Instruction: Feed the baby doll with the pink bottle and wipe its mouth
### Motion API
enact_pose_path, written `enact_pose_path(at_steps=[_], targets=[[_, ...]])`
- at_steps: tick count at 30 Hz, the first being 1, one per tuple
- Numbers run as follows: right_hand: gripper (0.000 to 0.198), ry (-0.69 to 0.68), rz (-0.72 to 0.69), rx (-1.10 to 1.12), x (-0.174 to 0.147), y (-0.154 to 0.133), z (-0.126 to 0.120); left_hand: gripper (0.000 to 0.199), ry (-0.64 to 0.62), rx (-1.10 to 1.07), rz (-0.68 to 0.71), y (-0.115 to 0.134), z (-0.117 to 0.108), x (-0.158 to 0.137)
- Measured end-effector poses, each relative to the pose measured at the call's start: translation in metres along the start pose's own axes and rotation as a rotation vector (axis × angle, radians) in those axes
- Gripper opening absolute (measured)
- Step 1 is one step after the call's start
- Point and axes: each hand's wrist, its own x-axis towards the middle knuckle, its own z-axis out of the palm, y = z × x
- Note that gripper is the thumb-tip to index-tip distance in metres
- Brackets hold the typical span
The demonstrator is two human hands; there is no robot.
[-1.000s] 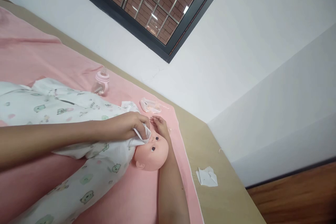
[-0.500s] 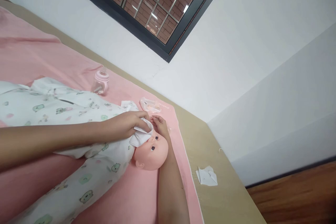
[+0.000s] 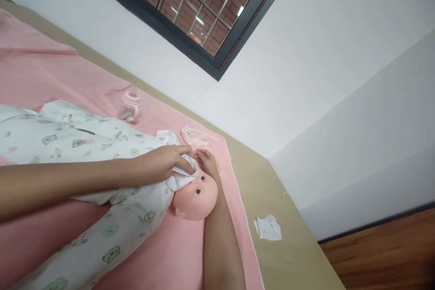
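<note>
A doll (image 3: pixel 199 201) lies on its back on the pink sheet (image 3: pixel 152 244), its head toward the right, dressed in a white suit (image 3: pixel 118 229) with green animal prints. My left hand (image 3: pixel 166 161) pinches a folded white cloth (image 3: pixel 181 179) over the lower part of the doll's face. The cloth hides its mouth and chin. Beyond the head, my right hand (image 3: pixel 207 161) rests palm up with its fingers loosely spread, beside the doll's cheek. My right forearm lies behind the crown of the head, touching it.
A pink-lidded baby bottle (image 3: pixel 131 106) stands near the doll's body. Close to the sheet's far edge lies a clear plastic packet (image 3: pixel 194 136). A white folded tissue (image 3: pixel 268 228) sits on the tan bed surface (image 3: pixel 282 253). A white wall (image 3: pixel 244 108) and barred window (image 3: pixel 200 4) border it.
My left hand and the cloth have shifted very slightly at the doll's mouth. My right hand, the doll and everything else stay in place.
</note>
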Motion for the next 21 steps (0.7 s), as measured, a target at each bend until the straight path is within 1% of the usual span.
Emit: enact_pose_path(at_steps=[4,9,12,21], targets=[[0.021,0.002,-0.006,0.006,0.001,0.002,-0.001,0.061,0.048,-0.039,0.035,-0.003,0.003,-0.001],[0.023,-0.004,-0.015,0.008,0.002,0.005,-0.002,0.051,0.046,-0.086,0.06,-0.005,0.004,-0.002],[0.024,-0.009,-0.018,0.012,0.003,0.006,-0.002,0.05,0.055,-0.124,0.066,-0.003,0.004,-0.001],[0.028,-0.046,-0.012,0.075,0.003,0.013,-0.007,0.046,-0.001,-0.174,0.019,0.007,-0.004,0.001]])
